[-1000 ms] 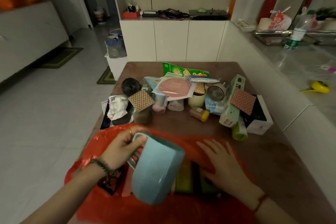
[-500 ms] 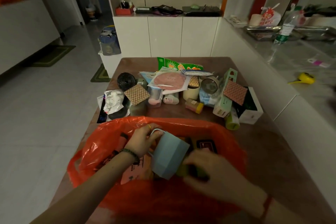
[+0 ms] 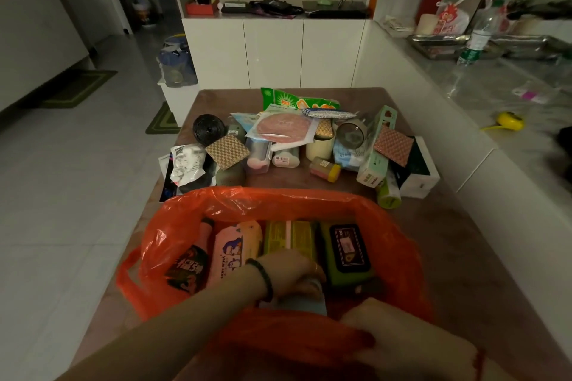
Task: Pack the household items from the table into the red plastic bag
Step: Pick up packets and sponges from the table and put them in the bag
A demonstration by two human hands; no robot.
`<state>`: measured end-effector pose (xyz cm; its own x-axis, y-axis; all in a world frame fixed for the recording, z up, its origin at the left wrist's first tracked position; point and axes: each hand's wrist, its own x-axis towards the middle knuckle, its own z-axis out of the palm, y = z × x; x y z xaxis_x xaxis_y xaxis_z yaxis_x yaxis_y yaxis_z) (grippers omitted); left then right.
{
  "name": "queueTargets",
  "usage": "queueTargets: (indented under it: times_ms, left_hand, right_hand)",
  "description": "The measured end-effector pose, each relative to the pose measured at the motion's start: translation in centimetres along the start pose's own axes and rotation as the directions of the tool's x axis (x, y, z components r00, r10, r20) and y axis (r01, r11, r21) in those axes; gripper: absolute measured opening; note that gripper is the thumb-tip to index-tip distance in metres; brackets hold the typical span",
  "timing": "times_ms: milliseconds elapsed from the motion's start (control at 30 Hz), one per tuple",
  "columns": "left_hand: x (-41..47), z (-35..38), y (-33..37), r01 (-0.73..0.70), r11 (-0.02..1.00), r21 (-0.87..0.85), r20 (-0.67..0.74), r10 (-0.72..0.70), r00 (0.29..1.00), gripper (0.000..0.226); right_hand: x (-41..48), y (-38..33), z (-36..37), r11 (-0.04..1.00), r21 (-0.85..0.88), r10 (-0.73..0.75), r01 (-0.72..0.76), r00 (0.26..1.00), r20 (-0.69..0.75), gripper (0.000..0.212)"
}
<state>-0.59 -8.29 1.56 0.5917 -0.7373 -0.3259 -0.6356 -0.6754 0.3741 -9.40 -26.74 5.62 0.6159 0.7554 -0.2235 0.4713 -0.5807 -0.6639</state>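
Observation:
The red plastic bag lies open at the near end of the brown table. My left hand is deep inside it, closed on the light blue mug, which shows only partly under the hand. My right hand grips the bag's near rim. Inside the bag lie a baby wipes pack, yellow-green boxes, a green wipes pack with a black lid and a dark pouch. A heap of household items covers the table's far half.
The heap holds a black roll, checkered squares, a yellow-capped bottle, a tall mint box and a white box. White cabinets stand behind. A counter runs along the right; tiled floor lies left.
My left hand has lowered the blue mug from above the bag down into it. My right hand moved from the bag's contents back to its near rim. The bag's mouth stands wider.

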Motion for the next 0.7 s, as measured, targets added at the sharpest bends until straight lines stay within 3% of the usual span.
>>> queueTargets:
  times_ms: [67, 200, 300, 333, 400, 467, 500, 567, 700]
  left_hand:
    - [0.4, 0.9, 0.6, 0.018, 1.000, 0.013, 0.048, -0.019, 0.999, 0.045]
    - [0.5, -1.3, -1.0, 0.000, 1.000, -0.010, -0.112, -0.001, 0.994, 0.046]
    - [0.3, -5.8, -1.3, -0.122, 0.988, -0.090, -0.305, 0.089, 0.948, 0.033]
    - [0.5, -7.3, -1.4, -0.172, 0.978, -0.120, -0.385, 0.114, 0.916, 0.030]
    - [1.4, -9.6, -1.9, -0.233, 0.953, -0.194, -0.535, 0.096, 0.839, 0.026]
    - [3.1, -11.0, -2.6, -0.208, 0.940, -0.272, -0.587, 0.009, 0.810, 0.023]
    - [4.1, -11.5, -2.9, -0.183, 0.934, -0.308, -0.585, -0.034, 0.810, 0.023]
    - [6.1, -12.1, -3.8, -0.131, 0.915, -0.382, -0.550, -0.112, 0.827, 0.026]
    - [9.6, -12.0, -5.7, -0.059, 0.827, -0.560, -0.444, -0.239, 0.863, 0.031]
  right_hand:
    - [0.0, 1.3, -0.3, 0.999, 0.047, 0.006, -0.005, 1.000, -0.025, 0.013]
    - [-0.5, 2.7, -2.8, 0.983, 0.125, 0.140, -0.138, 0.990, -0.010, 0.023]
    - [-0.1, 3.7, -7.1, 0.921, 0.361, 0.236, -0.145, 0.946, -0.222, 0.023]
    - [0.3, 4.4, -8.5, 0.896, 0.429, 0.287, -0.116, 0.888, -0.359, 0.021]
    - [1.8, 7.1, -11.4, 0.847, 0.526, 0.432, -0.074, 0.672, -0.601, 0.015]
    - [4.2, 10.4, -14.2, 0.791, 0.605, 0.574, -0.089, 0.450, -0.684, 0.023]
    - [5.4, 12.1, -15.5, 0.760, 0.639, 0.629, -0.120, 0.387, -0.674, 0.034]
    - [7.6, 14.9, -17.5, 0.728, 0.655, 0.679, -0.202, 0.344, -0.648, 0.050]
    - [11.2, 19.4, -19.4, 0.748, 0.386, 0.630, -0.540, 0.395, -0.669, 0.067]
